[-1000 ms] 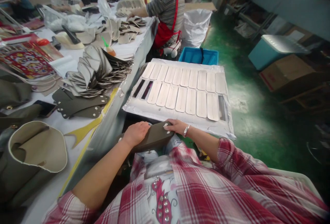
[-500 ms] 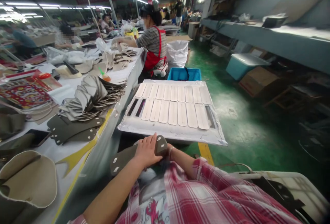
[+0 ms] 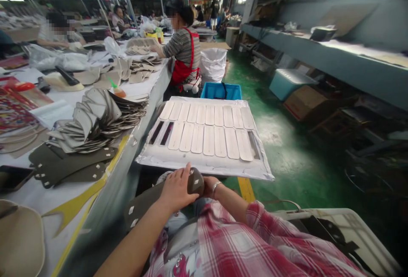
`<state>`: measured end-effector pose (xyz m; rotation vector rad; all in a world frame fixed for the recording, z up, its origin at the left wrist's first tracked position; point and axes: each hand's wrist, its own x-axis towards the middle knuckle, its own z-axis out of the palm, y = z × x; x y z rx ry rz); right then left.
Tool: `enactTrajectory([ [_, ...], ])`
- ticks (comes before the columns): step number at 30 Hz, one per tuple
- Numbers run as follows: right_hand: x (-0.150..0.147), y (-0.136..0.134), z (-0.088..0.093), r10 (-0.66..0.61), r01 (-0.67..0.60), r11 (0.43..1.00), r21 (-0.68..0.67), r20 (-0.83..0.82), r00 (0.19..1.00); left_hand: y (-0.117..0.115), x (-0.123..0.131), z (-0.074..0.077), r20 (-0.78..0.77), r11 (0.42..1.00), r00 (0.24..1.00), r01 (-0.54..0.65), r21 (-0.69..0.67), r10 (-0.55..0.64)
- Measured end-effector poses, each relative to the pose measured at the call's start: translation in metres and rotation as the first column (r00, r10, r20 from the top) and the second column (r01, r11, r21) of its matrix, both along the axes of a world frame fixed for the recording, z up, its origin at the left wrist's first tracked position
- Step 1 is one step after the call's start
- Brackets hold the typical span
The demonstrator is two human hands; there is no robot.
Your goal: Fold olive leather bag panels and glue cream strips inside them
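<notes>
Green floor (image 3: 287, 149) below: leather piece (image 3: 142, 204) is pressed under left hand (image 3: 177, 188), grip spread flat; right hand (image 3: 208, 182) grip cannot be told. Unpinched, it could be dropped.

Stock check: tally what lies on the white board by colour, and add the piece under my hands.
Pale strips on the white board: 17
Dark slots on the board: 3
Olive piece: 1
Total: 21
</notes>
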<state>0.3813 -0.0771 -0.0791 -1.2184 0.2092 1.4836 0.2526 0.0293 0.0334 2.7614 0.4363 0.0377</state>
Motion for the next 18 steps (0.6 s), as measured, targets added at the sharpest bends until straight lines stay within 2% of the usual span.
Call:
enactTrajectory([
  [5, 0.008, -0.013, 0.027, -0.115, 0.107, 0.99, 0.091, 0.077, 0.99, 0.005, -0.011, 0.022, 0.161, 0.999, 0.987, -0.01, -0.05, 0.018],
  [7, 0.005, -0.024, 0.032, -0.115, 0.1, 0.986, 0.132, 0.109, 0.987, 0.01, -0.014, 0.028, 0.194, 0.995, 0.98, -0.016, -0.098, 0.034],
  [9, -0.001, -0.033, 0.029, -0.041, 0.013, 0.984, 0.179, 0.158, 0.987, 0.015, -0.014, 0.029, 0.198, 0.988, 0.978, -0.031, -0.152, 0.062],
  [12, -0.008, -0.037, 0.016, 0.042, -0.128, 0.955, 0.268, 0.303, 0.952, 0.023, -0.009, 0.027, 0.167, 0.978, 0.981, -0.061, -0.198, 0.095],
  [18, -0.008, -0.013, -0.006, 0.016, -0.174, 0.939, 0.296, 0.47, 0.882, 0.029, -0.011, 0.031, 0.127, 0.972, 0.988, -0.06, -0.229, 0.091],
])
